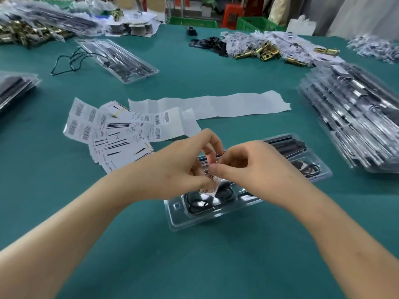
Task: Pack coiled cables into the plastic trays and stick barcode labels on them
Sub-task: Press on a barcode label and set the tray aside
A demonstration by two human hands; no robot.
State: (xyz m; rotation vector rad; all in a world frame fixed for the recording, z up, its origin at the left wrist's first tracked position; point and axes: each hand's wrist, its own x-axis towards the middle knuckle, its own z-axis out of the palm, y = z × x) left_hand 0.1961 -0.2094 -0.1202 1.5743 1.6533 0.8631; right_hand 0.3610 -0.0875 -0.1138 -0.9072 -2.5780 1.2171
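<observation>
A clear plastic tray (181, 219) lies on the green table in front of me, with a black coiled cable (199, 201) in its near pocket. Above it my left hand (179, 167) and my right hand (246, 167) meet, both pinching a small white barcode label (212, 184) that hangs between their fingertips over the tray. A second coil (308, 168) shows at the tray's far right end. Much of the tray's middle is hidden by my hands.
Barcode label sheets (86, 121) and printed cards (121, 145) lie left of the tray, with a long white backing strip (216, 104) behind. A stack of packed trays (354, 117) sits at right, another tray (121, 59) far left, brass parts (265, 52) at the back.
</observation>
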